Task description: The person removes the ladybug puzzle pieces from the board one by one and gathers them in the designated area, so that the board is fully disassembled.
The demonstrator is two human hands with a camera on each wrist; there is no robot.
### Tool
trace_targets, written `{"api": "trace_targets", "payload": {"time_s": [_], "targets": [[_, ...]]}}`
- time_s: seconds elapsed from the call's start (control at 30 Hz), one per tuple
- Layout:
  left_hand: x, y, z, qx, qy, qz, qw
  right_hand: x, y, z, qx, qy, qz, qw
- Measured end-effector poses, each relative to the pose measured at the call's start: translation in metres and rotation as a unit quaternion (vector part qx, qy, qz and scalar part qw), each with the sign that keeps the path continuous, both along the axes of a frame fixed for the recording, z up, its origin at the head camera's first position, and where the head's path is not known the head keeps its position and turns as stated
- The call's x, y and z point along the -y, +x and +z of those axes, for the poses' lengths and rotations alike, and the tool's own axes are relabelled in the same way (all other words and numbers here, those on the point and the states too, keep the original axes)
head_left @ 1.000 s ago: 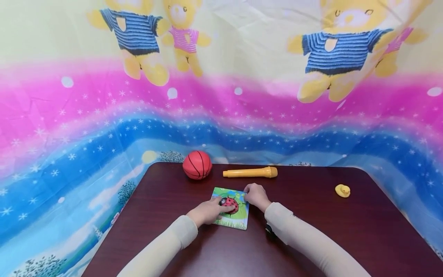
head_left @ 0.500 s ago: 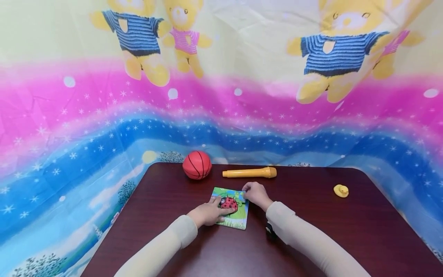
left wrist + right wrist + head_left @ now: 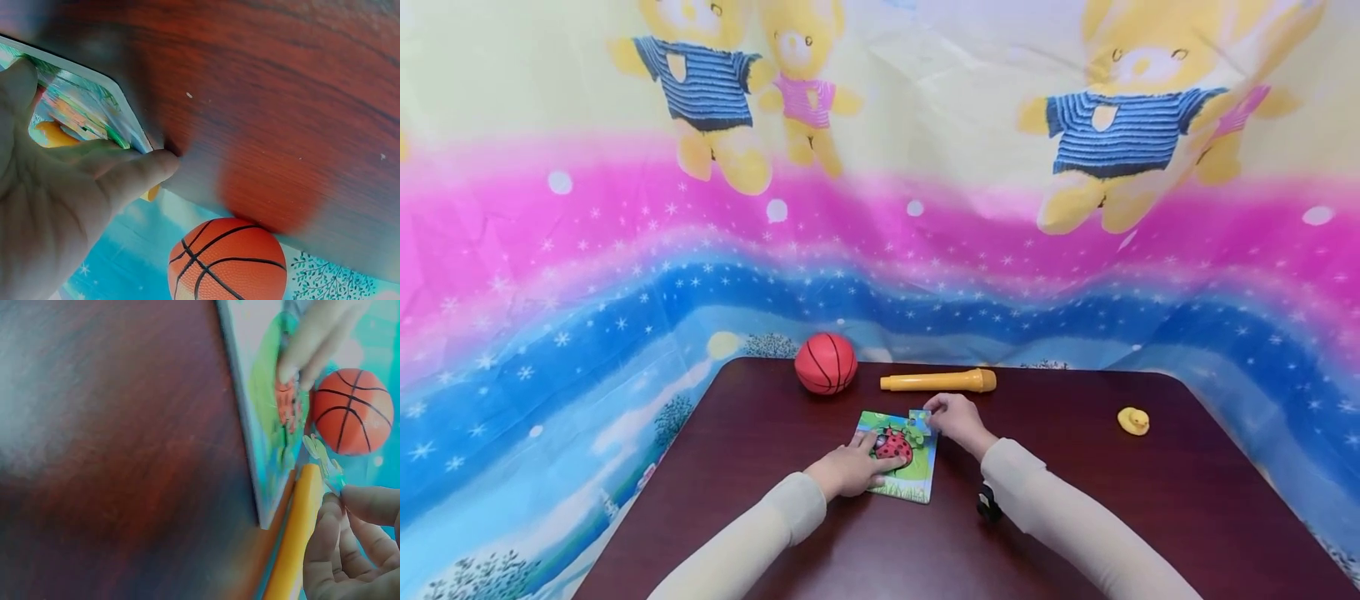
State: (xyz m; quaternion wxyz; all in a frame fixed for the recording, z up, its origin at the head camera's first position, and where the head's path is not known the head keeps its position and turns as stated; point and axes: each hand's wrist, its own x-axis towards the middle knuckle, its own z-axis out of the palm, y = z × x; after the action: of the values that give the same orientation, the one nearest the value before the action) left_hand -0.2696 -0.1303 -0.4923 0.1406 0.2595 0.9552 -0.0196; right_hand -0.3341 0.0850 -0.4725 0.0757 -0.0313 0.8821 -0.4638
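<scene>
A square jigsaw puzzle (image 3: 913,486) with a red ladybug on green lies on the dark wooden table. My left hand (image 3: 847,470) rests on its left side, fingers spread over the ladybug; in the left wrist view the left hand (image 3: 56,194) lies across the board's edge. Between thumb and fingertips my right hand (image 3: 958,420) pinches a small green and blue puzzle piece (image 3: 917,418) at the board's upper right corner. Seen from the right wrist, this puzzle piece (image 3: 323,461) stands tilted, raised off the puzzle board (image 3: 240,406).
Behind the puzzle stand a red toy basketball (image 3: 826,364) and a yellow toy microphone (image 3: 938,381). A small yellow rubber duck (image 3: 1132,421) sits at the right of the table (image 3: 1075,467). A printed cloth (image 3: 917,275) hangs behind the table's far edge.
My right hand has lifted the puzzle piece out of the board's upper right corner. The left hand stays on the puzzle. The head view has tilted up slightly.
</scene>
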Motion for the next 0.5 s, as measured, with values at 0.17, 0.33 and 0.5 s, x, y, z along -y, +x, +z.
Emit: {"api": "trace_targets", "payload": {"time_s": [0.17, 0.33, 0.5], "targets": [[-0.002, -0.001, -0.002, -0.047, -0.011, -0.031, 0.9983, -0.002, 0.002, -0.007, 0.005, 0.003, 0.002, 1.000], [-0.006, -0.002, 0.002, -0.059, -0.030, -0.037, 0.9971, -0.017, 0.003, -0.005, 0.001, -0.026, 0.001, 1.000], [-0.003, -0.005, 0.007, -0.064, -0.037, -0.035, 0.9967, -0.051, -0.001, 0.006, -0.014, -0.054, -0.009, 0.998]]}}
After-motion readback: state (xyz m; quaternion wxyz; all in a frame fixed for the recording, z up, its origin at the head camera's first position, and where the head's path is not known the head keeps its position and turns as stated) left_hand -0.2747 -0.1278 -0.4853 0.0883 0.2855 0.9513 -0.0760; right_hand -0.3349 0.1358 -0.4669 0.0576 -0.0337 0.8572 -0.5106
